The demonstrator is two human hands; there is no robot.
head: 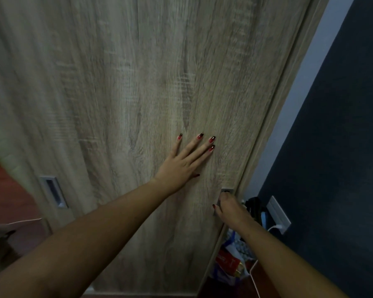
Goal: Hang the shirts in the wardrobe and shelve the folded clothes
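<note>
Wardrobe door (138,82) is filling the view. Left hand (181,162) is pressing flat on it, fingers spread; right hand (228,208) is curling into the recessed handle (227,191) at its right edge. Shirts, folded clothes: none showing, so progress cannot be told.

The floor (8,190) is reddish-brown, showing in a strip at the left edge and again, much darker, in the lower right corner. The wardrobe (116,104) stands on it, with its pale wood-grain door reaching down almost to floor level. At the wardrobe's right foot, between it and the dark blue wall (332,147), a plastic bag (230,261) printed in blue, white and red sits on the floor, and a thin white cable (254,282) trails across the floor just beside it. At the left a second thin white cord (24,221) runs over blurred pale shapes too unclear to name.
</note>
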